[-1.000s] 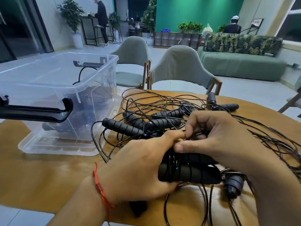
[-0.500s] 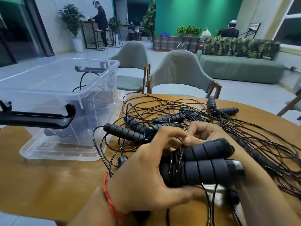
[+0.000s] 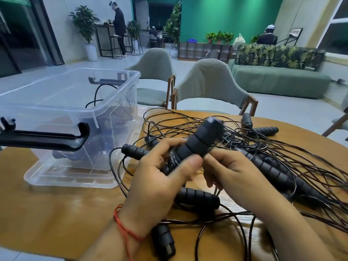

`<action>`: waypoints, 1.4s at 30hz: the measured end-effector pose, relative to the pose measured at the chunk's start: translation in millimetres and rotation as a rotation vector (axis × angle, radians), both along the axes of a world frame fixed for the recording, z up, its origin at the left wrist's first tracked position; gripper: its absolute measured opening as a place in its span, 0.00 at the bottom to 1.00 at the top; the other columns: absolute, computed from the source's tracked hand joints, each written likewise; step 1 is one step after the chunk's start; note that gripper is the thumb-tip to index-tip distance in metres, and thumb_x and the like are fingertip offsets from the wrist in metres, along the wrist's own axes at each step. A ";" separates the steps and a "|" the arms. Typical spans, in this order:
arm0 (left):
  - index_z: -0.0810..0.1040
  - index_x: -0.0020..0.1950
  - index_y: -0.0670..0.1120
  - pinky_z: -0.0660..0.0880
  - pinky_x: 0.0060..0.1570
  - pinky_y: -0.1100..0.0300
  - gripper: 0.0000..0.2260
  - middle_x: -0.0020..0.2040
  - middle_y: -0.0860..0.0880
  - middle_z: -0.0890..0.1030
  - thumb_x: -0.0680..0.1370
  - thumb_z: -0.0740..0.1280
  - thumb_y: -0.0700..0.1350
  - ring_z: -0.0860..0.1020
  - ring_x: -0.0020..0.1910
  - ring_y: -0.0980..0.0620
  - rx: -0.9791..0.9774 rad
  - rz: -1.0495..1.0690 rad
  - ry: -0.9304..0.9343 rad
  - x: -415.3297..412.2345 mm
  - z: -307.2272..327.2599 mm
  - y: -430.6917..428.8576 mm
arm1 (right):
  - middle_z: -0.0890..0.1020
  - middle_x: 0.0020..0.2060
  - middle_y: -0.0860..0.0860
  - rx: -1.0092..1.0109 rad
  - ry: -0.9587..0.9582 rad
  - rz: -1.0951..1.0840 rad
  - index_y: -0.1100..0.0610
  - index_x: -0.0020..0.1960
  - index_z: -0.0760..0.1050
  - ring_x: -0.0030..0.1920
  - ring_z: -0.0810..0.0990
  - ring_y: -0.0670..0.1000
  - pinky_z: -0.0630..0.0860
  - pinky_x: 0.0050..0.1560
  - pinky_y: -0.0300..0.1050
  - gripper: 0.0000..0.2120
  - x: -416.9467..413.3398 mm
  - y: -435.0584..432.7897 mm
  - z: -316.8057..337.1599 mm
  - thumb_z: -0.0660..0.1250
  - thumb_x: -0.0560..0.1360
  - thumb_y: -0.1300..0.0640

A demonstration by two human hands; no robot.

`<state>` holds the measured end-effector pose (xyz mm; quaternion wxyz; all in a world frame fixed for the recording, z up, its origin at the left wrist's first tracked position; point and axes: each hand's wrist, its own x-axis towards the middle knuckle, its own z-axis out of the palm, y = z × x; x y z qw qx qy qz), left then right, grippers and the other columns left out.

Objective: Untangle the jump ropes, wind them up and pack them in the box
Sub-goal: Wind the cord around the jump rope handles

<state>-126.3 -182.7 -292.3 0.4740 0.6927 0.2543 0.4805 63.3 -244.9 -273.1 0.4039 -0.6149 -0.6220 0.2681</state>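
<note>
My left hand (image 3: 160, 181) grips a wound jump rope bundle (image 3: 199, 142) of black foam handles with cord wrapped round them; it tilts up toward the far right. My right hand (image 3: 235, 172) pinches the bundle's near side with its fingertips. A tangle of thin black ropes and several ribbed handles (image 3: 273, 166) spreads over the round wooden table (image 3: 56, 204) under and to the right of both hands. The clear plastic box (image 3: 120, 87) stands at the left and holds dark ropes inside.
A loose handle (image 3: 197, 198) lies under my hands and another (image 3: 163, 242) near the table's front edge. The box's black latch (image 3: 47, 136) juts toward me. Two grey chairs (image 3: 211, 81) stand behind the table. People are far off in the room.
The bundle has swung from lying flat across my hands to pointing up and away. My right hand has slid off its end and now pinches its near side.
</note>
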 end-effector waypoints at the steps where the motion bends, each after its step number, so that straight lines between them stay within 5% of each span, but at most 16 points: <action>1: 0.82 0.59 0.49 0.78 0.34 0.54 0.19 0.43 0.42 0.84 0.75 0.72 0.60 0.82 0.37 0.46 -0.132 -0.004 -0.100 -0.4 0.3 3.0 | 0.83 0.35 0.48 0.023 -0.121 -0.017 0.40 0.50 0.82 0.34 0.78 0.46 0.75 0.40 0.52 0.12 2.2 1.7 -3.0 0.61 0.86 0.42; 4: 0.83 0.60 0.39 0.73 0.28 0.57 0.25 0.48 0.34 0.82 0.81 0.68 0.61 0.76 0.35 0.43 -0.484 -0.084 -0.415 1.8 8.6 8.0 | 0.83 0.40 0.35 0.108 -0.434 -0.101 0.36 0.63 0.78 0.42 0.80 0.40 0.76 0.41 0.44 0.13 0.4 -2.6 -1.7 0.60 0.83 0.35; 6: 0.83 0.62 0.39 0.71 0.26 0.58 0.24 0.52 0.34 0.82 0.82 0.64 0.58 0.77 0.37 0.45 -0.570 -0.101 -0.527 1.7 15.5 10.9 | 0.80 0.39 0.30 0.167 -0.534 -0.151 0.35 0.63 0.76 0.44 0.79 0.37 0.72 0.38 0.40 0.14 -0.4 -4.7 3.3 0.59 0.81 0.34; 10: 0.83 0.64 0.42 0.72 0.28 0.59 0.23 0.53 0.38 0.83 0.82 0.62 0.58 0.78 0.40 0.47 -0.499 -0.158 -0.587 -6.8 25.2 10.3 | 0.81 0.39 0.34 0.273 -0.490 -0.187 0.41 0.56 0.80 0.43 0.80 0.41 0.74 0.37 0.46 0.11 7.7 -6.2 8.4 0.62 0.83 0.38; 17: 0.81 0.63 0.45 0.74 0.29 0.60 0.24 0.54 0.42 0.82 0.79 0.62 0.61 0.79 0.40 0.49 -0.298 -0.214 -0.632 -21.3 43.6 5.6 | 0.84 0.51 0.49 0.707 -0.277 -0.180 0.56 0.65 0.83 0.55 0.83 0.51 0.78 0.53 0.42 0.12 -6.1 -19.0 32.9 0.69 0.83 0.61; 23: 0.81 0.62 0.40 0.75 0.34 0.53 0.24 0.47 0.36 0.83 0.79 0.68 0.59 0.78 0.39 0.42 -0.327 0.023 -0.424 -11.1 24.0 10.8 | 0.83 0.48 0.38 0.588 -0.342 -0.205 0.50 0.61 0.84 0.51 0.82 0.41 0.74 0.47 0.32 0.09 -9.4 -16.5 27.8 0.68 0.84 0.55; 27: 0.81 0.62 0.44 0.77 0.44 0.45 0.24 0.50 0.39 0.85 0.80 0.67 0.64 0.80 0.43 0.37 -0.245 0.090 -0.302 -10.6 13.9 15.5 | 0.84 0.45 0.33 0.390 -0.411 -0.227 0.39 0.60 0.81 0.50 0.81 0.37 0.77 0.45 0.37 0.09 -5.9 -13.0 20.3 0.64 0.84 0.44; 32: 0.78 0.64 0.47 0.82 0.43 0.48 0.20 0.50 0.42 0.86 0.82 0.63 0.61 0.85 0.47 0.43 -0.123 0.121 -0.162 -12.5 15.5 8.4 | 0.79 0.38 0.30 0.344 -0.363 -0.263 0.43 0.54 0.82 0.40 0.78 0.39 0.70 0.38 0.30 0.09 -5.3 -14.7 24.7 0.63 0.84 0.44; 35: 0.77 0.63 0.55 0.84 0.47 0.44 0.15 0.48 0.49 0.86 0.82 0.65 0.62 0.86 0.45 0.48 0.010 0.298 -0.020 -7.0 10.7 6.4 | 0.79 0.34 0.36 0.254 -0.297 -0.197 0.44 0.49 0.82 0.35 0.77 0.42 0.69 0.34 0.34 0.12 -12.3 -20.3 31.5 0.64 0.82 0.40; 39: 0.69 0.76 0.59 0.77 0.58 0.64 0.23 0.59 0.60 0.81 0.82 0.67 0.60 0.81 0.59 0.59 0.162 0.427 0.128 0.5 1.8 8.2 | 0.82 0.36 0.41 0.193 -0.452 -0.091 0.43 0.48 0.80 0.40 0.79 0.43 0.77 0.39 0.45 0.16 -34.8 -24.6 33.7 0.60 0.81 0.34; 42: 0.64 0.79 0.60 0.73 0.69 0.54 0.22 0.68 0.58 0.77 0.86 0.61 0.59 0.76 0.68 0.57 0.196 0.367 0.200 -3.6 -2.2 12.7 | 0.81 0.37 0.41 0.238 -0.456 -0.082 0.43 0.49 0.78 0.41 0.79 0.45 0.77 0.40 0.50 0.13 -35.2 -25.2 33.0 0.60 0.82 0.37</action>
